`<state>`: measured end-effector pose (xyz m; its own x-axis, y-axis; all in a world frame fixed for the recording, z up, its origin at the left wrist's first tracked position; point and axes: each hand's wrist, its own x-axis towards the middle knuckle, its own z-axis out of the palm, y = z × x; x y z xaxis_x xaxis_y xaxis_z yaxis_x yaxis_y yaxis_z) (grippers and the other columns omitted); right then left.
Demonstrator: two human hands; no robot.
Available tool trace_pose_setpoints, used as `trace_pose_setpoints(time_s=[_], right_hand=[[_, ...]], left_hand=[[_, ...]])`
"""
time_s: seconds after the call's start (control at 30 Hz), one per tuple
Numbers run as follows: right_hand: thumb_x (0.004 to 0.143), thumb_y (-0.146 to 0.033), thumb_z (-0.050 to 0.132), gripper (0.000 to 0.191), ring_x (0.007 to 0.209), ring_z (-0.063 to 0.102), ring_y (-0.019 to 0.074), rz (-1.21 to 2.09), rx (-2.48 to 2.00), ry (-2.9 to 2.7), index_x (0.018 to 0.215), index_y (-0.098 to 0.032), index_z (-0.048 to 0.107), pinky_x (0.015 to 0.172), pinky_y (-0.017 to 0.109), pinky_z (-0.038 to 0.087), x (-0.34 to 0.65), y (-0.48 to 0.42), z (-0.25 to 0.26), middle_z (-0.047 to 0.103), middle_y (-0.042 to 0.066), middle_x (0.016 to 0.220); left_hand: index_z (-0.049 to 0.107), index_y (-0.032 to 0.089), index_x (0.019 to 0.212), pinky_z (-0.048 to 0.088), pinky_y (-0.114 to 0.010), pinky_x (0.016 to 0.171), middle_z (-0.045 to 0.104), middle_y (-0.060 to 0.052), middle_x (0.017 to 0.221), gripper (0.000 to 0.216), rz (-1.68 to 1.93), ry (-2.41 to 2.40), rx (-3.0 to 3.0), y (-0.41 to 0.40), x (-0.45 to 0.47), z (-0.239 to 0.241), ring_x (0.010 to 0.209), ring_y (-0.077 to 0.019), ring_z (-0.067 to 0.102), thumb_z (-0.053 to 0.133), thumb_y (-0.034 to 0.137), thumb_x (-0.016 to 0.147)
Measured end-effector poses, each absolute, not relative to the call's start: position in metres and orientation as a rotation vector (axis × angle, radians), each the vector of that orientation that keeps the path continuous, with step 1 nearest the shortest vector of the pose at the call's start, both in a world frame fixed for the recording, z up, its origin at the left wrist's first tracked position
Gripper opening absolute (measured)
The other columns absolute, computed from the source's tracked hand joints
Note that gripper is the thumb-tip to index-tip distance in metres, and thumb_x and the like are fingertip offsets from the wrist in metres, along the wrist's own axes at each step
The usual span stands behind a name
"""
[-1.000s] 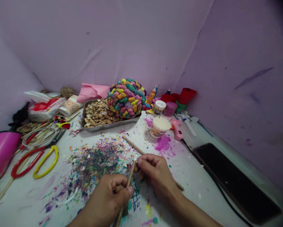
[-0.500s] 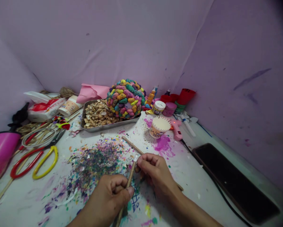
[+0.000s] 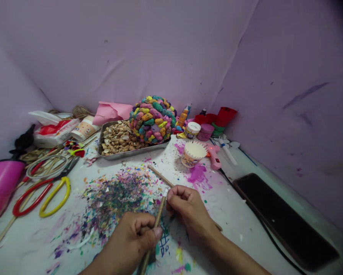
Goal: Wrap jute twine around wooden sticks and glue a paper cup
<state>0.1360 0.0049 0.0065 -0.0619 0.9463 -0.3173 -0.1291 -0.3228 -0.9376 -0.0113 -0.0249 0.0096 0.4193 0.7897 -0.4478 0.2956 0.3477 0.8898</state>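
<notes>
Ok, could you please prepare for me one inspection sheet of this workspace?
Surface: white table, with paint stains and scattered coloured flecks.
Work pieces: brown stick with a white tip; second stick passing behind the right grip.
Clutter: scissors at left; metal tray holding shells; paper cup, glue gun and black phone at right.
Grips: left grip closed around the brown stick; right grip pinched by the white tip, contact unclear.
Cables: black cord runs from the glue gun past the phone.
Surroundings: purplish walls; other people: nothing seen.

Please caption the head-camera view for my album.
Left hand holds a brown stick, right hand by its far end, above a paint-splattered table.
</notes>
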Motion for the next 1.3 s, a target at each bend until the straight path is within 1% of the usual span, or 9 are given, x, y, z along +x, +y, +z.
trace_pose_setpoints(time_s=[0.17, 0.3, 0.47, 0.7, 0.8, 0.9, 0.93, 1.1, 1.3], right_hand=[[0.057, -0.018, 0.054, 0.007, 0.040, 0.042, 0.0074, 1.524, -1.295, -0.968, 0.051, -0.014, 0.052, 0.040, 0.019, 0.029, 0.135, 0.005, 0.007, 0.051, -0.002, 0.042], [0.057, -0.018, 0.053, 0.007, 0.039, 0.040, 0.0072, 1.512, -1.290, -0.959, 0.050, -0.015, 0.052, 0.040, 0.019, 0.029, 0.135, 0.005, 0.006, 0.050, -0.003, 0.041], [0.056, -0.017, 0.053, 0.007, 0.040, 0.039, 0.0072, 1.494, -1.273, -0.957, 0.050, -0.015, 0.051, 0.041, 0.020, 0.028, 0.135, 0.004, 0.005, 0.048, -0.003, 0.041], [0.056, -0.016, 0.052, 0.006, 0.039, 0.039, 0.0070, 1.500, -1.256, -0.949, 0.050, -0.015, 0.050, 0.041, 0.019, 0.027, 0.134, 0.003, 0.005, 0.048, -0.004, 0.041], [0.057, -0.017, 0.053, 0.007, 0.039, 0.039, 0.0072, 1.500, -1.246, -0.953, 0.051, -0.016, 0.051, 0.041, 0.019, 0.027, 0.134, 0.004, 0.007, 0.048, -0.004, 0.041], [0.057, -0.016, 0.053, 0.006, 0.040, 0.041, 0.0076, 1.488, -1.243, -0.971, 0.051, -0.015, 0.051, 0.041, 0.019, 0.029, 0.134, 0.004, 0.007, 0.049, -0.004, 0.041], [0.057, -0.016, 0.053, 0.006, 0.041, 0.041, 0.0078, 1.482, -1.239, -0.975, 0.051, -0.015, 0.052, 0.042, 0.019, 0.030, 0.134, 0.004, 0.007, 0.050, -0.004, 0.042], [0.057, -0.014, 0.051, 0.005, 0.041, 0.041, 0.0081, 1.473, -1.216, -0.984, 0.052, -0.016, 0.051, 0.043, 0.020, 0.032, 0.134, 0.004, 0.004, 0.050, -0.003, 0.042], [0.056, -0.016, 0.049, 0.003, 0.042, 0.040, 0.0083, 1.464, -1.221, -1.030, 0.052, -0.016, 0.050, 0.043, 0.021, 0.029, 0.135, 0.005, 0.005, 0.048, -0.003, 0.043]], left_hand=[[0.043, 0.018, 0.051, 0.020, -0.020, 0.038, 0.042, 0.006, 0.041, 0.034, 0.410, 1.136, 1.244, -0.024, -0.011, 0.010, 0.033, -0.0049, 0.025, 0.046, 0.045, 0.072], [0.047, 0.017, 0.052, 0.021, -0.020, 0.039, 0.046, 0.004, 0.042, 0.037, 0.408, 1.111, 1.245, -0.024, -0.012, 0.010, 0.034, -0.0050, 0.027, 0.045, 0.048, 0.072], [0.053, 0.015, 0.060, 0.021, -0.020, 0.039, 0.049, 0.003, 0.044, 0.039, 0.413, 1.082, 1.213, -0.024, -0.012, 0.008, 0.034, -0.0048, 0.026, 0.045, 0.051, 0.072], [0.046, 0.016, 0.055, 0.020, -0.020, 0.039, 0.050, 0.001, 0.045, 0.043, 0.400, 1.049, 1.178, -0.025, -0.015, 0.006, 0.034, -0.0045, 0.027, 0.043, 0.055, 0.072], [0.048, 0.016, 0.062, 0.021, -0.020, 0.040, 0.049, 0.003, 0.048, 0.040, 0.418, 1.051, 1.151, -0.025, -0.015, 0.006, 0.037, -0.0052, 0.028, 0.046, 0.055, 0.071], [0.048, 0.017, 0.079, 0.019, -0.020, 0.041, 0.041, 0.007, 0.049, 0.037, 0.547, 1.084, 1.125, -0.024, -0.010, 0.009, 0.041, -0.0057, 0.027, 0.054, 0.051, 0.068], [0.047, 0.017, 0.081, 0.018, -0.020, 0.042, 0.038, 0.008, 0.050, 0.036, 0.593, 1.103, 1.130, -0.023, -0.008, 0.010, 0.043, -0.0058, 0.026, 0.057, 0.049, 0.066], [0.040, 0.018, 0.060, 0.020, -0.021, 0.044, 0.032, 0.008, 0.051, 0.027, 0.643, 1.231, 1.213, -0.017, 0.003, 0.018, 0.048, -0.0069, 0.026, 0.059, 0.038, 0.063], [0.046, 0.017, 0.060, 0.017, -0.020, 0.042, 0.030, 0.009, 0.046, 0.025, 0.665, 1.201, 1.134, -0.017, -0.002, 0.014, 0.042, -0.0056, 0.023, 0.056, 0.039, 0.067]])
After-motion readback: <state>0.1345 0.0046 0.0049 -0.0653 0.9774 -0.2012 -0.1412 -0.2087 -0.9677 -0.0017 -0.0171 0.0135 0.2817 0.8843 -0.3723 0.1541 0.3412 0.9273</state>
